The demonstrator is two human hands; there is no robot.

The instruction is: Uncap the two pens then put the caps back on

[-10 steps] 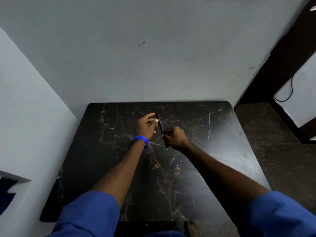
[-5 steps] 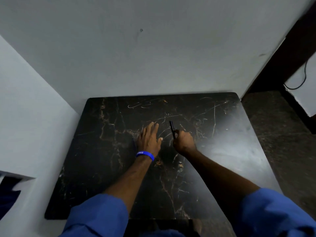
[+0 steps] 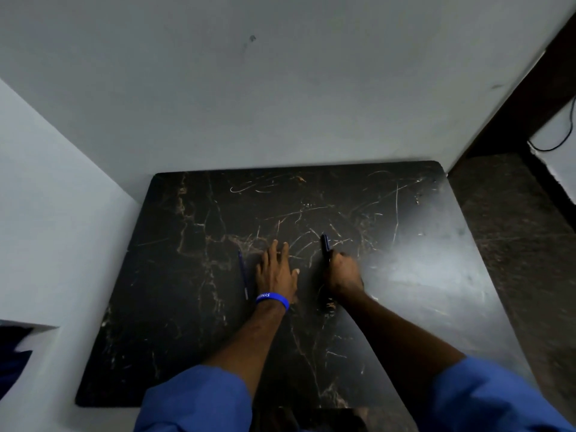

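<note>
Left hand (image 3: 276, 272) lying spread flat on bench (image 3: 405, 307), blue pen (image 3: 243, 274) just beside, right hand (image 3: 343, 274) gripping dark pen (image 3: 325, 244).

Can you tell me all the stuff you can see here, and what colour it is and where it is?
table: one, black marble look with pale and brown veins, pushed into the corner of the walls
walls: two, pale grey, behind and left of the table
blue pen: one, thin, lying flat on the table just left of the left hand
dark pen: one, dark, sticking out of the top of the right hand, pointing away
cable: one, black, hanging at the far right
wristband: one, bright blue, on the left wrist
sleeves: two, blue, at the bottom edge
left hand: one, open, flat on the table
right hand: one, closed around the dark pen
</note>
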